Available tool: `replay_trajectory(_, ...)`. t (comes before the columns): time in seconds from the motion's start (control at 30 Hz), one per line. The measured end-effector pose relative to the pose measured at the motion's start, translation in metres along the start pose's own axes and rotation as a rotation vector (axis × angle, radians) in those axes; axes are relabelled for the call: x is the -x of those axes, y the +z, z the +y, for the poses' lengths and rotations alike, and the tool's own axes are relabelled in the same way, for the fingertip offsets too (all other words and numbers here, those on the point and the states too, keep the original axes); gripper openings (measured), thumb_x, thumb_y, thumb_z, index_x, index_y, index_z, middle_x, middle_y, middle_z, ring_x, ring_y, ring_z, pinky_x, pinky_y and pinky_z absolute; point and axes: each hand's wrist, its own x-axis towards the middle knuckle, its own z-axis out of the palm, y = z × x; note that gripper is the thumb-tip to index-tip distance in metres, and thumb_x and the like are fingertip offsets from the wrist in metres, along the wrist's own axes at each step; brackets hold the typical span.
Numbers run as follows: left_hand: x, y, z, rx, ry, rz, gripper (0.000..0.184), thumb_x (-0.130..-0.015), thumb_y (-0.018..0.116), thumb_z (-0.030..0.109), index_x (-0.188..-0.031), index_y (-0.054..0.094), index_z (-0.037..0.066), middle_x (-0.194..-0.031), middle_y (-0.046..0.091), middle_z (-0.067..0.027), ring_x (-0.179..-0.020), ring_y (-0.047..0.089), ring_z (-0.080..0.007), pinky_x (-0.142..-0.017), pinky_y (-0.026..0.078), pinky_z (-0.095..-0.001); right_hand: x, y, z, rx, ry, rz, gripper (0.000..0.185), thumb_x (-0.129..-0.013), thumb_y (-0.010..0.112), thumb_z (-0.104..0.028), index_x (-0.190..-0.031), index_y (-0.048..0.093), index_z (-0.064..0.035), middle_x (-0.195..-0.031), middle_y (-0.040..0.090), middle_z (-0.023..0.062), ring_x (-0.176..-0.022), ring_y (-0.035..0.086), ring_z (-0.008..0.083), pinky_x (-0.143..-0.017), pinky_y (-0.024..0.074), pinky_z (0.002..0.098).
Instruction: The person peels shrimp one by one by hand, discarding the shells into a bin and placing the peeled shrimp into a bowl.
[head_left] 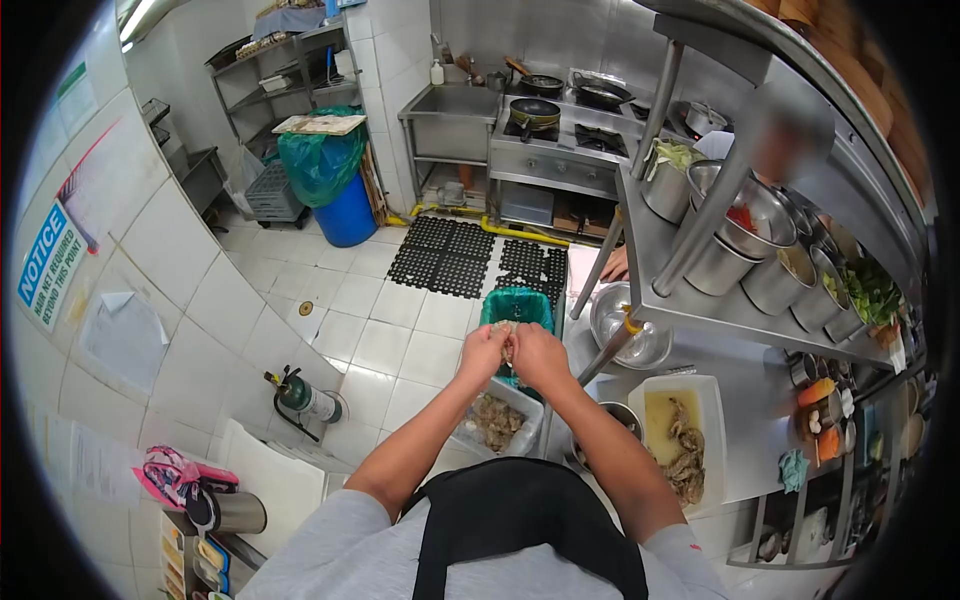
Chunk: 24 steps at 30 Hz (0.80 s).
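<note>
My left hand and my right hand are close together, fingers closed on a small greyish-brown piece that looks like a shrimp. They are above the near edge of a bin with a green liner. Just below the hands, a white tub holds a pile of similar greyish pieces. To the right, a larger white container on the steel counter has yellowish liquid and more brownish-grey shrimp in it. The fingertips partly cover the held piece.
A steel bowl and a smaller pot are near my right arm. A shelf post rises beside the counter edge. Another person's hand rests across the counter. Black mats lie on the floor before the stove.
</note>
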Motion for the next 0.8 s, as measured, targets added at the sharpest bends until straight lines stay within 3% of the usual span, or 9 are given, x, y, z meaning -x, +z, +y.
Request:
replay_trajectory(0.17, 0.018, 0.009, 0.021, -0.574, 0.261, 0.167, 0.024, -0.1, 0.06, 0.022, -0.09, 0.066, 0.002, -0.079, 0.069, -0.0119, -0.071, 0.068, -0.0225, -0.068, 0.052, -0.0375, -0.002, 0.002, -0.002, -0.026, 0.028, 0.002, 0.026, -0.098, 0.054, -0.023, -0.088, 0.064, -0.0016, -0.09, 0.067, 0.0221, -0.083, 0.067, 0.0428, -0.074, 0.0544, 0.0528)
replay_trajectory(0.27, 0.018, 0.005, 0.02, -0.672, 0.581, 0.231, 0.023, -0.098, 0.062, 0.022, -0.095, 0.067, 0.0, -0.083, 0.069, -0.0208, -0.077, 0.069, -0.0353, -0.071, 0.053, -0.0432, -0.004, -0.001, -0.008, -0.054, 0.044, 0.02, 0.026, -0.098, 0.053, -0.022, -0.088, 0.065, -0.0012, -0.091, 0.068, 0.0225, -0.083, 0.067, 0.0434, -0.075, 0.0545, 0.053)
replay_trajectory(0.37, 0.02, 0.0, 0.03, -0.744, 0.583, 0.206, 0.022, -0.097, 0.062, 0.021, -0.097, 0.068, 0.0, -0.089, 0.07, -0.0242, -0.084, 0.068, -0.0423, -0.074, 0.053, -0.0463, -0.004, -0.003, -0.008, -0.056, 0.032, 0.035, 0.025, -0.098, 0.053, -0.021, -0.088, 0.065, -0.0012, -0.09, 0.067, 0.0222, -0.083, 0.067, 0.0432, -0.075, 0.0545, 0.0527)
replay_trajectory(0.47, 0.01, -0.005, 0.019, -0.726, 0.654, 0.31, 0.024, -0.096, 0.063, 0.023, -0.096, 0.068, 0.0, -0.086, 0.071, -0.0217, -0.077, 0.071, -0.0338, -0.069, 0.054, -0.0423, 0.0, -0.004, -0.012, -0.018, 0.012, -0.009, 0.024, -0.097, 0.054, -0.021, -0.089, 0.066, -0.0014, -0.09, 0.067, 0.0221, -0.085, 0.067, 0.0419, -0.077, 0.0547, 0.0516)
replay_trajectory(0.57, -0.007, -0.029, 0.012, -0.649, 0.376, 0.354, 0.025, -0.095, 0.064, 0.026, -0.094, 0.07, 0.001, -0.082, 0.071, -0.018, -0.068, 0.071, -0.0239, -0.064, 0.053, -0.0375, 0.013, 0.005, -0.01, 0.008, -0.035, -0.033, 0.021, -0.094, 0.06, -0.021, -0.088, 0.066, -0.0014, -0.091, 0.067, 0.0211, -0.087, 0.068, 0.0397, -0.078, 0.0555, 0.0498)
replay_trajectory(0.6, -0.011, -0.037, 0.013, -0.639, 0.285, 0.332, 0.026, -0.094, 0.064, 0.027, -0.093, 0.071, 0.002, -0.077, 0.07, -0.0124, -0.059, 0.066, -0.0172, -0.059, 0.052, -0.0323, 0.019, 0.013, -0.005, 0.004, -0.05, -0.029, 0.02, -0.092, 0.062, -0.02, -0.086, 0.066, -0.0011, -0.09, 0.067, 0.0203, -0.087, 0.068, 0.0387, -0.077, 0.056, 0.0491)
replay_trajectory(0.67, -0.014, -0.046, 0.02, -0.457, 0.092, 0.216, 0.026, -0.094, 0.059, 0.023, -0.094, 0.071, 0.001, -0.082, 0.071, -0.011, -0.061, 0.065, -0.0177, -0.059, 0.053, -0.0314, 0.024, 0.025, 0.005, 0.044, -0.043, -0.118, 0.021, -0.09, 0.067, -0.022, -0.091, 0.067, -0.0012, -0.094, 0.067, 0.0199, -0.09, 0.067, 0.0387, -0.079, 0.0561, 0.0484)
replay_trajectory(0.7, -0.032, -0.066, -0.002, -0.517, 0.24, 0.097, 0.026, -0.094, 0.057, 0.021, -0.095, 0.072, 0.0, -0.086, 0.07, -0.0109, -0.063, 0.064, -0.0172, -0.059, 0.053, -0.0311, 0.026, 0.029, 0.011, 0.088, -0.016, -0.217, 0.025, -0.089, 0.068, -0.025, -0.097, 0.068, -0.0014, -0.097, 0.067, 0.0203, -0.094, 0.067, 0.0396, -0.082, 0.0557, 0.0484)
replay_trajectory(0.8, -0.028, -0.07, 0.002, -0.426, 0.122, -0.05, 0.027, -0.096, 0.052, 0.018, -0.101, 0.071, 0.001, -0.097, 0.07, -0.0096, -0.068, 0.062, -0.0155, -0.061, 0.055, -0.0306, 0.03, 0.029, 0.016, 0.07, 0.052, -0.247, 0.035, -0.088, 0.072, -0.026, -0.112, 0.067, -0.0008, -0.107, 0.067, 0.0212, -0.101, 0.065, 0.0411, -0.087, 0.0545, 0.048)
